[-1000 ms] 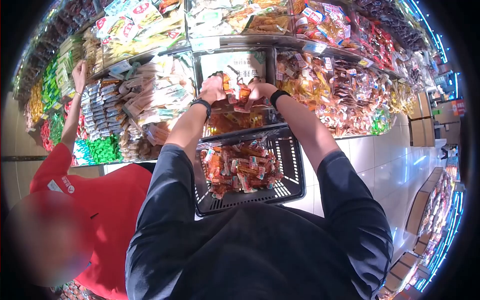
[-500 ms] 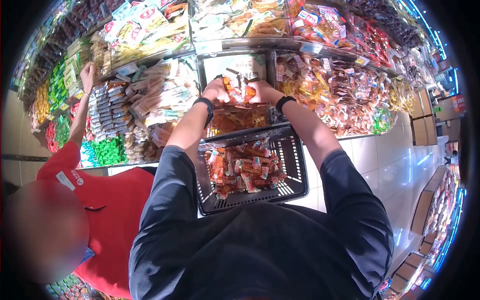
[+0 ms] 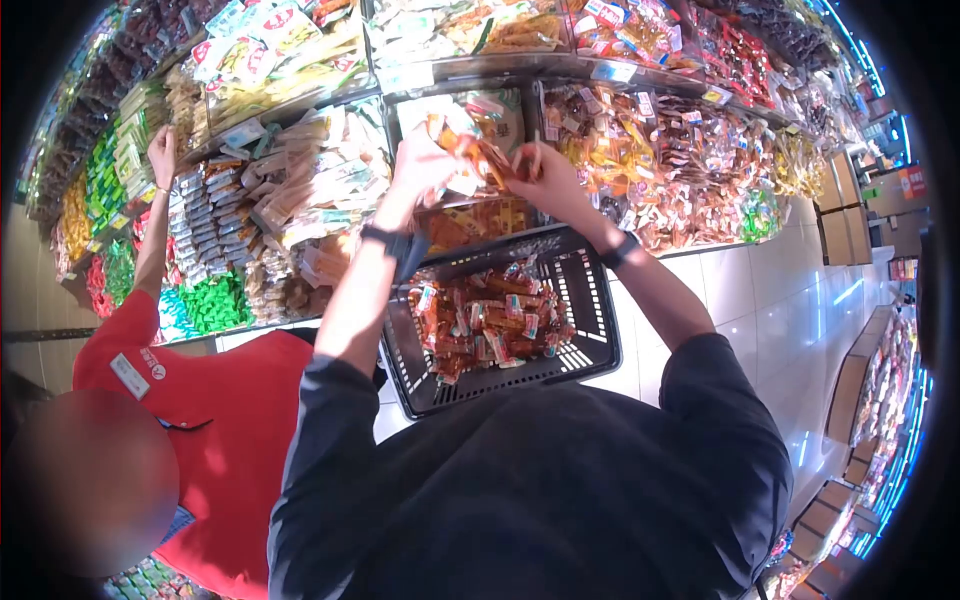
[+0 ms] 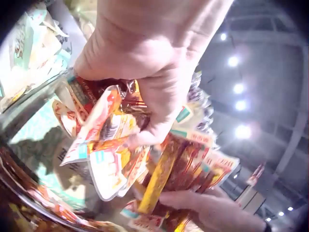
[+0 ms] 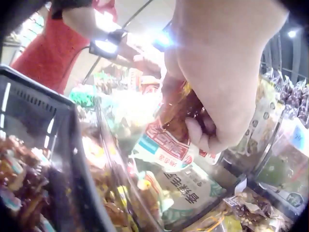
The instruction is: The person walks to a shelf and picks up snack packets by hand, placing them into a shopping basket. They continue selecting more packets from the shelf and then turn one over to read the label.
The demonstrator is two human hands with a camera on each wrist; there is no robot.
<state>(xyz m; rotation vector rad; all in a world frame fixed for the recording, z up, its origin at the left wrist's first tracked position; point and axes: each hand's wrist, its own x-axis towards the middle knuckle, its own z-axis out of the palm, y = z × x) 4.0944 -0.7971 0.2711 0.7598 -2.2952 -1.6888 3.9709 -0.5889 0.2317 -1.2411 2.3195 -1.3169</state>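
Over a shelf bin in the head view, my left hand (image 3: 420, 165) grips several small snack packets (image 3: 465, 150), brown-orange with white printed ends. In the left wrist view its thumb and fingers curl round these packets (image 4: 128, 130). My right hand (image 3: 555, 185) is just to the right, its fingers pinching packets of the same sort, as the right wrist view shows with one red-lettered packet (image 5: 166, 137). Beneath the hands lies a white and green printed sheet (image 5: 193, 188) in the bin. A black basket (image 3: 597, 300) below holds a heap of similar packets (image 3: 490, 320).
Bins of pale packets (image 3: 320, 180) flank the hands on the left, with brown and yellow packets (image 3: 640, 150) on the right. More packets fill the upper tier. A person in a red shirt (image 3: 240, 410) stands at left, one arm stretched to the shelf. Tiled floor (image 3: 740, 300) lies at right.
Both hands have come up from the bin with packets, the left turning and the right shifting to the right. The head view has shifted slightly. The basket's heap looks the same.
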